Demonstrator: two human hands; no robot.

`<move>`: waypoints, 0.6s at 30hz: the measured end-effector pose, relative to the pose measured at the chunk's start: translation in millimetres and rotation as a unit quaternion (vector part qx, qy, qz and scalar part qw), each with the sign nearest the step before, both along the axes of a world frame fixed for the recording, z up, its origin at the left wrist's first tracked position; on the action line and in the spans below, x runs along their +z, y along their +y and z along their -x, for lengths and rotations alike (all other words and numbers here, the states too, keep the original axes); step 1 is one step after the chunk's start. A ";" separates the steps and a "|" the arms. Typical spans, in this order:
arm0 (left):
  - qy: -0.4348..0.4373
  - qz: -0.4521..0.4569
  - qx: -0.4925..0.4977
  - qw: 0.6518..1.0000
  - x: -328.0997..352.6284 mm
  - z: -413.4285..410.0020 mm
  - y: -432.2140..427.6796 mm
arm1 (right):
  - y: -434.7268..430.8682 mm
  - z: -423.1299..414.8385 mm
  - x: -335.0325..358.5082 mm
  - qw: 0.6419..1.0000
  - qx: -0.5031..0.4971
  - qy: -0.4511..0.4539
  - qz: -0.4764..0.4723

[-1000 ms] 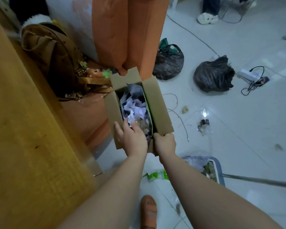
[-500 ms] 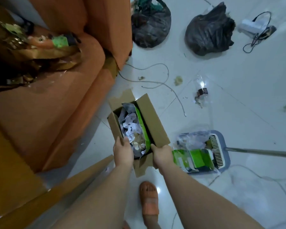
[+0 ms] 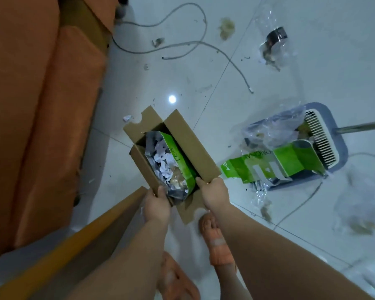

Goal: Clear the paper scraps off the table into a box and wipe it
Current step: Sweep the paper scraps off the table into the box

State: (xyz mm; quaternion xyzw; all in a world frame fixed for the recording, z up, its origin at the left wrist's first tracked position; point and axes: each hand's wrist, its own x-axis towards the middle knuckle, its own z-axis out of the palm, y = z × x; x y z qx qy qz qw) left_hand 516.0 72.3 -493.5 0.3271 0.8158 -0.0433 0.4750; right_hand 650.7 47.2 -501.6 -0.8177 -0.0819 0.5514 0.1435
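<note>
We hold the cardboard box (image 3: 189, 142) up in both hands, out past the table edge (image 3: 74, 241) and over the tiled floor (image 3: 333, 72). Our left hand (image 3: 156, 204) grips the near left wall, fingers curled over its rim. Our right hand (image 3: 214, 193) pinches the near corner of the long right flap, thumb on top. One grip on each side likely keeps this light carton level so nothing spills.

The paper scraps (image 3: 162, 158) sit inside, small torn white bits heaped in a crinkled foil bag (image 3: 180, 161) with a green face. The flaps stand open, plain brown board, the far one notched. One stray scrap (image 3: 127, 118) lies on the floor just beyond it. Off right, a grey dustpan (image 3: 342, 152) holds clear plastic (image 3: 268, 128) and a green wrapper (image 3: 290, 161).
</note>
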 end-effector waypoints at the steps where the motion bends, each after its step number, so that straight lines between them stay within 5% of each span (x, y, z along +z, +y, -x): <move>1: -0.001 -0.002 -0.006 1.000 -7.9 1.1 4.2 | 3.4 -1.1 -8.2 1.000 -0.012 0.000 -0.007; 9: -0.048 -0.038 0.059 0.996 -67.6 2.2 28.1 | 20.7 2.0 -81.1 0.996 -0.043 0.069 -0.039; 18: -0.046 -0.010 -0.034 0.998 -93.0 0.2 37.1 | 21.0 3.5 -103.5 0.994 -0.079 0.063 -0.039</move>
